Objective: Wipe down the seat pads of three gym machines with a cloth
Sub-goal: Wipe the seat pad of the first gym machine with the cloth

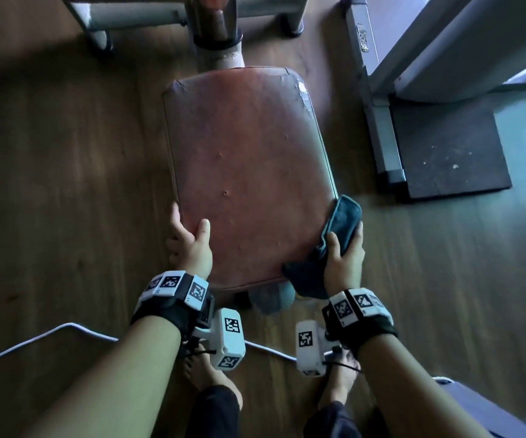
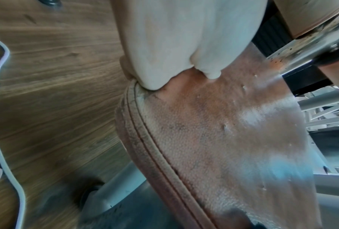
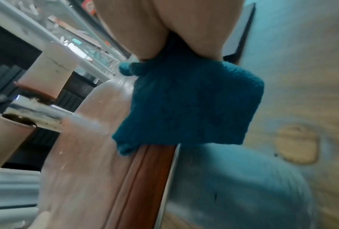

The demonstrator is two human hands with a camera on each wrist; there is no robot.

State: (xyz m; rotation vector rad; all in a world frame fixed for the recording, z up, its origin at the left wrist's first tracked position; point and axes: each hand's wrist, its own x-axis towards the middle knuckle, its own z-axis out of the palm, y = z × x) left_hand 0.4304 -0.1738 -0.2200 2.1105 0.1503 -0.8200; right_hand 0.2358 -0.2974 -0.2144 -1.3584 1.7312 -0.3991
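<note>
Head view: brown seat pad (image 1: 249, 172) on a grey post, above wood floor (image 1: 65, 172). Left hand (image 1: 190, 245) grips the pad's near left edge, thumb on top, fingers wrapped under the rim. Right hand (image 1: 343, 257) clasps a dark teal cloth (image 1: 334, 235) against the near right edge.

Left wrist view: palm on the pad's piped seam; white cable (image 2: 4, 139) on the floor.

Right wrist view: blurred; cloth folded over the pad's side, pinched between thumb and fingers.
</note>
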